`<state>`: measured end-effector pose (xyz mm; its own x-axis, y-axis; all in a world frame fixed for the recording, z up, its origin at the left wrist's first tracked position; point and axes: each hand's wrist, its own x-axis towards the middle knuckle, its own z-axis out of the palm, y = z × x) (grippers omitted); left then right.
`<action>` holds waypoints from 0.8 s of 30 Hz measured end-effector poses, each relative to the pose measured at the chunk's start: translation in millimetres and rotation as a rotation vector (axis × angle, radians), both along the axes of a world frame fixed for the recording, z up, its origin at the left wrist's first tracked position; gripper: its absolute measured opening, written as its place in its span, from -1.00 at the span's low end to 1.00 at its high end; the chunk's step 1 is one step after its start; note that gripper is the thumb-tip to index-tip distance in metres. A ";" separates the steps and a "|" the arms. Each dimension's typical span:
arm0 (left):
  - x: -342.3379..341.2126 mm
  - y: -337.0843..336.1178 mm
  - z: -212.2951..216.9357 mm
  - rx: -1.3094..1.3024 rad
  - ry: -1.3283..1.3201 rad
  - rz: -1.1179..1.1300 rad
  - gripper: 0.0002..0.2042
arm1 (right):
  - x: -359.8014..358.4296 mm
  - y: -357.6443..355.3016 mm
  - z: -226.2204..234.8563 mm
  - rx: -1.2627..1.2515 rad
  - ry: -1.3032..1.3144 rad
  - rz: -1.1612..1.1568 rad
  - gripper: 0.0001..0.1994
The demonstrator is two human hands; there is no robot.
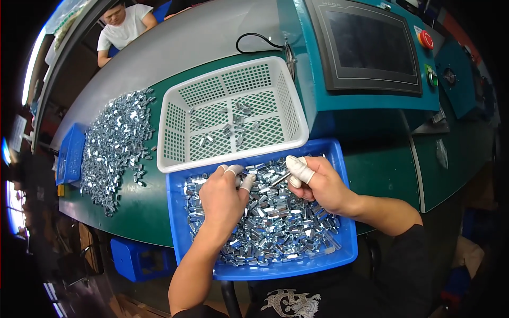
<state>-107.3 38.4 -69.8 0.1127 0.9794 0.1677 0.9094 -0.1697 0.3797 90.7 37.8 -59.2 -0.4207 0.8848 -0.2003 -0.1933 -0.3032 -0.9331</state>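
A deep rectangular blue plastic tray (pixel 347 233) straddles the near edge of the green-topped table (pixel 143 225), its near side reaching out past that edge, and it is filled with small, shiny silver metal pieces (pixel 281 228). Over the tray's far half, the right hand (pixel 327 186), with white covers (pixel 300 168) on its thumb and finger, pinches a slim, shiny metal rod (pixel 279 180) that points toward the left hand (pixel 224 192). The left hand, also with white-covered fingertips, is bent down over the pieces near the tray's far left corner; whether it grips one cannot be told. Just beyond the tray, its near rim overlapping the tray's far rim, is a white perforated plastic basket (pixel 233 158) with a few loose silver pieces (pixel 239 127) scattered on its lattice floor. Toward the table's left end spreads a large heap of similar silver pieces (pixel 114 148), with a small blue plastic basket (pixel 70 155) beside it at the left edge. Right of the white basket stands a teal metal machine (pixel 366 102) bearing a dark screen (pixel 371 47), a red button (pixel 426 39) and a green button (pixel 433 79). Past the table's far left edge sits a person in a white shirt (pixel 124 29).
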 end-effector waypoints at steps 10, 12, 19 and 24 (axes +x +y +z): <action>10.1 -10.4 2.8 -0.259 -0.885 -0.222 -0.77 | 3.7 -0.8 -0.9 0.014 -0.041 -0.102 -0.63; 12.6 -12.8 6.5 -0.326 -1.073 -0.194 -0.78 | 3.9 0.3 -3.1 0.028 -0.040 -0.139 -0.64; 9.6 -16.6 10.5 -0.333 -1.110 -0.217 -0.78 | 2.7 0.9 -2.1 0.051 -0.086 -0.078 -0.65; 13.9 -18.0 12.6 -0.450 -1.189 -0.180 -0.80 | -1.4 -5.2 -10.5 0.456 -0.231 -0.168 -0.71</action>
